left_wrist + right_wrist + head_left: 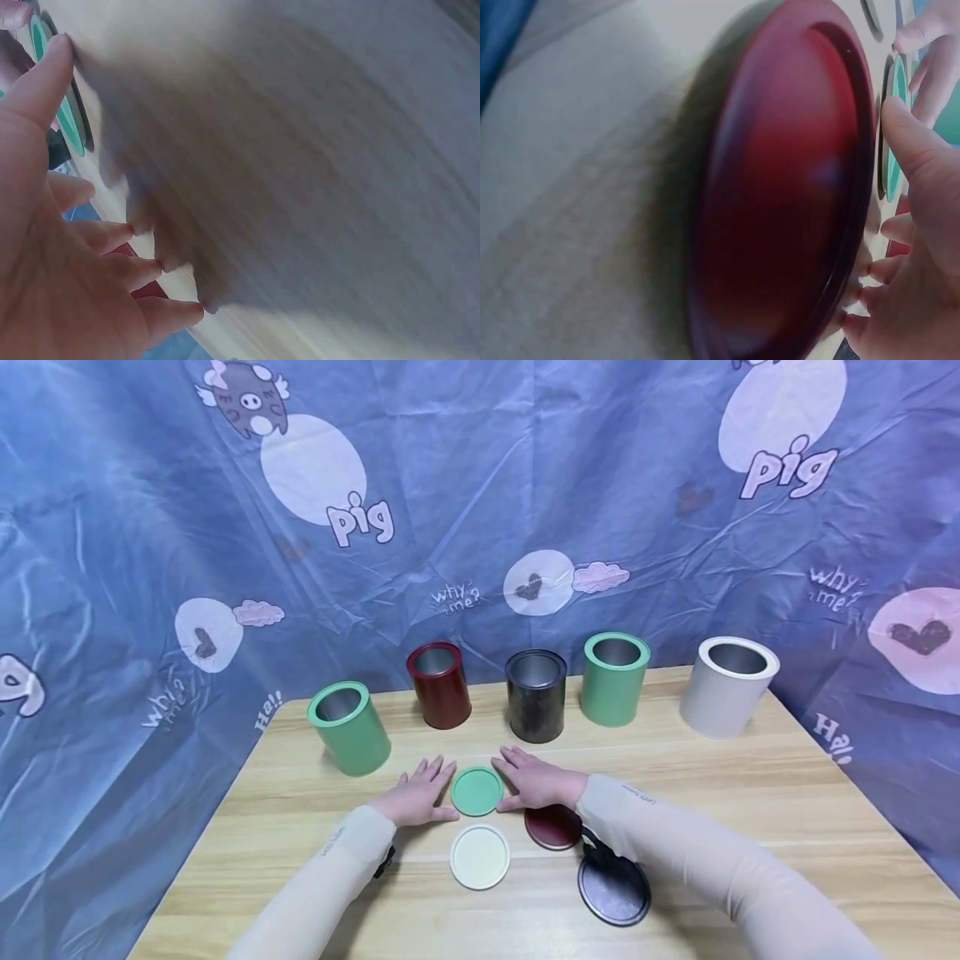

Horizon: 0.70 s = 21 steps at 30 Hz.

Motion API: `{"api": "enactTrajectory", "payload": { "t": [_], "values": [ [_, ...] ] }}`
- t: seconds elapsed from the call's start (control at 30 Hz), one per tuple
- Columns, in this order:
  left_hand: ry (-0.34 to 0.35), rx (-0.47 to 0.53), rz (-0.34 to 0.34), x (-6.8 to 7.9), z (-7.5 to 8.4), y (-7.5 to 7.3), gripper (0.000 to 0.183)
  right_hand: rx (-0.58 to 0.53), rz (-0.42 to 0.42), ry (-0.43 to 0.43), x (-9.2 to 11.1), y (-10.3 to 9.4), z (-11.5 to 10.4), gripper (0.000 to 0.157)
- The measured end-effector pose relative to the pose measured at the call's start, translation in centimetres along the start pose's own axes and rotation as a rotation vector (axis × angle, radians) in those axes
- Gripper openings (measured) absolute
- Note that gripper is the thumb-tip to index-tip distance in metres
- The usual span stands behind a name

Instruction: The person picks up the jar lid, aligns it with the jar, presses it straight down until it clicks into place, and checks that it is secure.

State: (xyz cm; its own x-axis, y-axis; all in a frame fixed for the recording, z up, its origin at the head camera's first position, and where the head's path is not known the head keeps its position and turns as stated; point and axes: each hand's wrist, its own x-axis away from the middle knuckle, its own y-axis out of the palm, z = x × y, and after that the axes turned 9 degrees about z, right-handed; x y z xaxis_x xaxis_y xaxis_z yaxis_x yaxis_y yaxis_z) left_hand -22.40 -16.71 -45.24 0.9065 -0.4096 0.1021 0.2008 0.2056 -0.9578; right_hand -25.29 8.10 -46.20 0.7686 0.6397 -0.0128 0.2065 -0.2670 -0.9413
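Note:
A round green lid (477,791) lies flat on the table between both hands. To its left, the left hand (415,795) is spread with fingers extended and its thumb by the lid's edge. From the other side the right hand (536,781) reaches in, fingers extended, thumb close to the rim; in the right wrist view its thumb (911,139) overlaps the green lid (895,150). Whether either thumb touches it, I cannot tell. Below the right hand and wrist is a dark red lid (553,828), partly covered. A white lid (480,857) lies nearer the person.
Along the back stand a green can (352,735), a dark red can (441,693), a black can (536,710), another green can (613,689) and a white can (720,697), all open-topped. A black lid (615,893) lies under the right forearm. Blue printed cloth (465,468) hangs behind the table.

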Motion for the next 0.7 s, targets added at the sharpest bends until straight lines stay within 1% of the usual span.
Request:
{"api": "enactTrajectory", "payload": {
  "t": [0.2,0.4,0.57,0.7],
  "values": [
    [-0.010,-0.015,0.011,-0.28,0.07,0.16,0.082,-0.015,0.022,-0.009,-0.05,0.19,-0.11,0.080],
    [0.016,-0.017,0.019,-0.39,-0.01,0.17,0.078,-0.036,0.016,0.000,-0.18,0.40,-0.13,0.080],
    [0.051,-0.002,0.038,-0.27,0.07,0.10,0.077,-0.052,0.023,-0.021,-0.31,0.57,-0.04,0.078],
    [0.049,0.001,0.040,-0.41,0.22,0.14,0.077,-0.068,0.035,-0.033,-0.30,0.65,0.07,0.076]
  ]
}}
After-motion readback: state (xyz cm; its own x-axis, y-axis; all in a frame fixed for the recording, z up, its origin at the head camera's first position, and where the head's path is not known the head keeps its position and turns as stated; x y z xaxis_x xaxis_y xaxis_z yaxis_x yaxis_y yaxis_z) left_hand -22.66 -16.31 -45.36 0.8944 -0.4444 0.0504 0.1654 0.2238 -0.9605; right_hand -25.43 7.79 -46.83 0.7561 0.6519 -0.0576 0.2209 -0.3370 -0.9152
